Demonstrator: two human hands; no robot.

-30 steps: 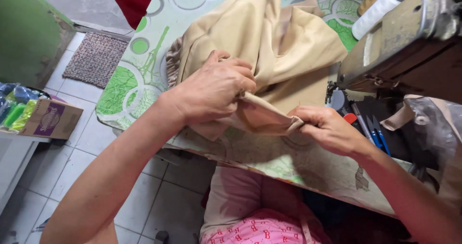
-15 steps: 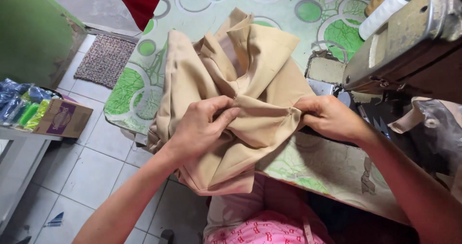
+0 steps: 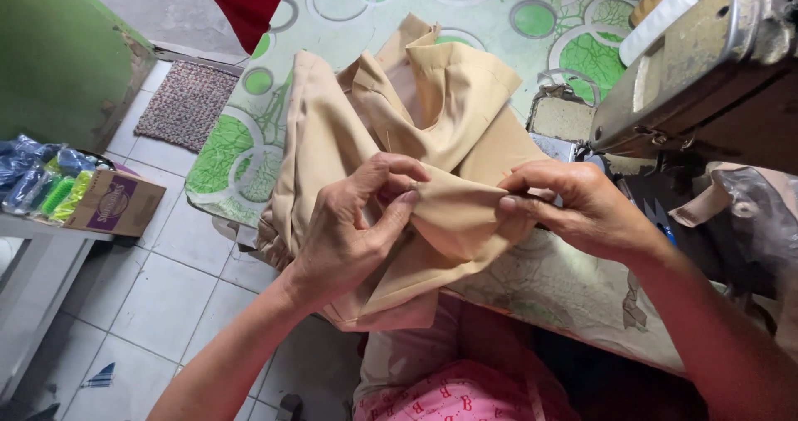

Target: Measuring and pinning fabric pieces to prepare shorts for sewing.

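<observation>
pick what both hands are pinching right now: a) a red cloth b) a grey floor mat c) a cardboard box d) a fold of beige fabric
d, the left hand and the right hand each pinch a fold of the beige fabric stretched between them on the sewing table.

I see tan cloth (image 3: 432, 130), soft, matt, smooth | table cover (image 3: 573, 22), shiny plastic with green rings | sewing machine (image 3: 706, 64), worn dull metal | mat (image 3: 187, 105), rough woven | box (image 3: 116, 205), matt cardboard | floor (image 3: 150, 296), smooth pale tiles | wall (image 3: 58, 64), matt green paint
</observation>
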